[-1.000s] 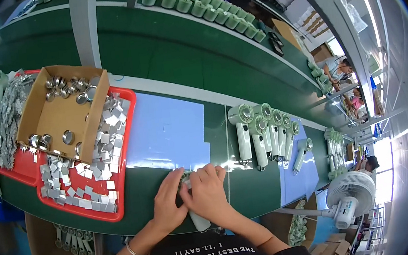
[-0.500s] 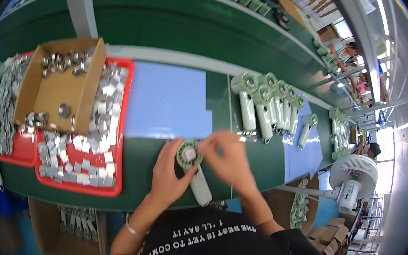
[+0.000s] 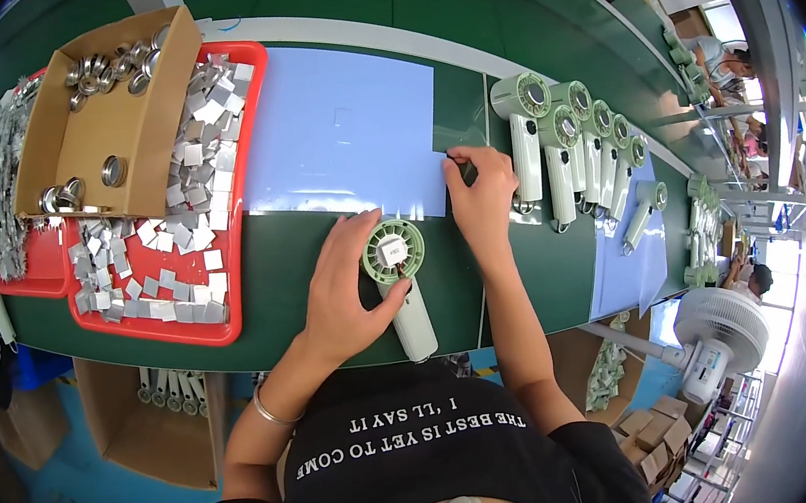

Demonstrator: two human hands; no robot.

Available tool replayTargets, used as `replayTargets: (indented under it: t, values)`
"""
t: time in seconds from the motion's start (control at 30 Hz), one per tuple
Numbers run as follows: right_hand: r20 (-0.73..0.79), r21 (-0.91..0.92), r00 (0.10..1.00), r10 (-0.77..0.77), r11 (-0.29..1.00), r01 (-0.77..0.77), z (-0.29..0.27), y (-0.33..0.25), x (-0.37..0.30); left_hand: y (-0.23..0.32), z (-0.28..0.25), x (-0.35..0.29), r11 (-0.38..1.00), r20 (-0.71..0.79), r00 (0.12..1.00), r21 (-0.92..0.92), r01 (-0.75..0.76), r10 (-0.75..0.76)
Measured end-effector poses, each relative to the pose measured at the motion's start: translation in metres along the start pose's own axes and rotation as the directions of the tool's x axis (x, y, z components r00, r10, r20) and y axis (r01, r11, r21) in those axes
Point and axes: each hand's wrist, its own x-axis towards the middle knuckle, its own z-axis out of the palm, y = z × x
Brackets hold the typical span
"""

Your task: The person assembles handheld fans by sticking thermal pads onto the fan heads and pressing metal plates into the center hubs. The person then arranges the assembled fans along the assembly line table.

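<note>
A pale green hand-held fan (image 3: 401, 282) lies on the green table (image 3: 515, 278), its round grille up with a small white square label in the middle. My left hand (image 3: 343, 288) rests on the fan's left side, fingers around the grille's rim. My right hand (image 3: 478, 198) has gone up to the lower right corner of a light blue sheet (image 3: 345, 134). Its fingertips pinch a small dark thing there, too small to name.
A red tray (image 3: 241, 225) at left holds several small silver squares and a cardboard box (image 3: 100, 122) of round metal rings. A row of finished green fans (image 3: 559, 139) lies at right. A white standing fan (image 3: 720, 330) and cartons are lower right; other workers sit far right.
My hands, together over the fan one second ago, have parted. The right hand left the fan and reached up to the blue sheet's corner; the left hand stays on the fan.
</note>
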Motion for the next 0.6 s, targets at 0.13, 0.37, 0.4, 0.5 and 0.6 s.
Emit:
replayTargets:
  t: [0.13,0.37,0.4,0.5,0.6]
  values:
    - [-0.015,-0.015,0.999,0.035,0.999,-0.036,0.003,0.001,0.003,-0.001,0.001,0.001,1.0,-0.004,1.0,-0.008,-0.01,0.01]
    - [0.075,0.044,0.993,0.088,0.995,-0.092,0.001,0.007,0.018,-0.001,0.002,0.005,1.0,0.007,1.0,-0.014,-0.027,0.027]
    - [0.128,0.018,0.988,0.09,0.996,-0.093,-0.002,0.004,0.023,-0.001,0.002,0.005,0.999,0.005,1.0,-0.017,-0.03,0.03]
    - [0.226,-0.015,0.97,0.094,0.996,-0.093,-0.003,0.008,0.029,-0.001,0.001,0.004,0.999,-0.004,0.999,-0.011,-0.041,0.041]
    - [0.206,-0.031,0.978,-0.018,0.999,0.025,0.0,0.01,0.02,-0.001,0.0,0.004,1.0,0.012,1.0,-0.006,-0.022,0.022]
